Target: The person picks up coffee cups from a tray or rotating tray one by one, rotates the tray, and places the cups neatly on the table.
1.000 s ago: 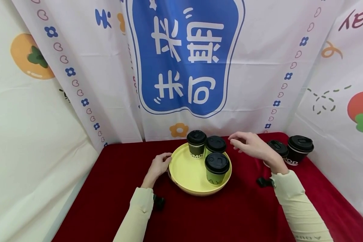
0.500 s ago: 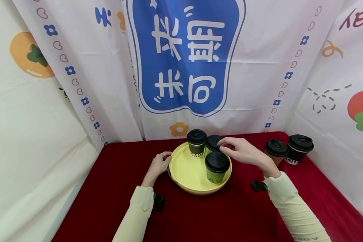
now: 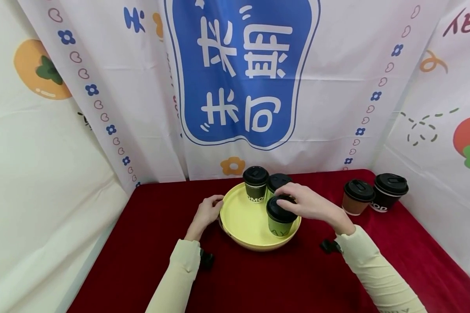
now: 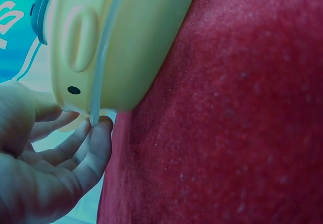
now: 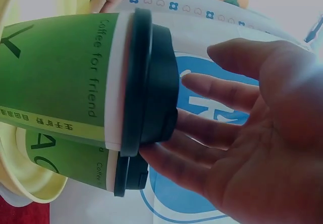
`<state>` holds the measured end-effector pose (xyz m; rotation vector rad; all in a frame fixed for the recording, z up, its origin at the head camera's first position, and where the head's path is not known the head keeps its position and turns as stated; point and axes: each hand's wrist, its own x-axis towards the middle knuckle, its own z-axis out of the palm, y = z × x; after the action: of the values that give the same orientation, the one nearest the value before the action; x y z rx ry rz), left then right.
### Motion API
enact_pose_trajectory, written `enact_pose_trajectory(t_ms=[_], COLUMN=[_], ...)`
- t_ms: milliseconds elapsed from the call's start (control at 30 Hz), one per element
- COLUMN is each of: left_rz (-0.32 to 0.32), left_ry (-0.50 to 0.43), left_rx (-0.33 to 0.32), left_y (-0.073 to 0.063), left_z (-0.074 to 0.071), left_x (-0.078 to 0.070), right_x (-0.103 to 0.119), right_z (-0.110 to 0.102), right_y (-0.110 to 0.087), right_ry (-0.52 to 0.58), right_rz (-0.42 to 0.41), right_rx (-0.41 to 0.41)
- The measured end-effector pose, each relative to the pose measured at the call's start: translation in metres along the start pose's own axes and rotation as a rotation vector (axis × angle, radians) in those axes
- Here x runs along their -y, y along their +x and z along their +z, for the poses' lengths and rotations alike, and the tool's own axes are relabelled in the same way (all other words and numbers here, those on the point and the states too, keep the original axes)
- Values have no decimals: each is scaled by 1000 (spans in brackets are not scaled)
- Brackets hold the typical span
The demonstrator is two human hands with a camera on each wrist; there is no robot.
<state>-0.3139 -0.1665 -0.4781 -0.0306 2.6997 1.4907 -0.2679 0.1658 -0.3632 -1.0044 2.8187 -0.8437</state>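
A round yellow tray [image 3: 240, 217] holds two green paper coffee cups and a dark one, all with black lids. My left hand [image 3: 208, 214] grips its left edge, with curled fingers [image 4: 98, 138] at the rim in the left wrist view. The right hand [image 3: 307, 202] is over the front green cup [image 3: 280, 226], fingers spread around the lid [image 5: 154, 82] without gripping it. Behind that stands the second green cup [image 5: 75, 161], partly hidden in the head view. The dark cup [image 3: 255, 191] stands at the tray's back.
To the right, a brown cup [image 3: 354, 204] and a larger black cup [image 3: 389, 191] stand side by side, both with black lids. A red cloth [image 3: 149, 261] covers the table. A printed white curtain [image 3: 337, 108] hangs behind it.
My right hand has moved left from beside the tray, past the rear green cup, to the front green cup's lid. The left hand has stayed at the tray's edge.
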Motion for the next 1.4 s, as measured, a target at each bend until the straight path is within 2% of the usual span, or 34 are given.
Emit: enact_pose_trajectory(t_ms=[200,533,733,1100,1400], left_rz=[9,-2,-16,-15,-15], left_ry=[19,25,22,28,46], left_rx=[-5,0,4,-14,-21], left_y=[0,-2,-3,-3,-1], left_z=[0,-1,0,1,2], left_x=[-1,-3,-4,-5,-3], right_x=[5,16,21,19,14], right_z=[6,16,19,24,23], right_y=[-1,-5,-8,-9,-9], right_ry=[-59,-265,-268,-234,-226], right_rz=[-4,-75,-71,-7,-54], right_rx=[50,68,76,96,19])
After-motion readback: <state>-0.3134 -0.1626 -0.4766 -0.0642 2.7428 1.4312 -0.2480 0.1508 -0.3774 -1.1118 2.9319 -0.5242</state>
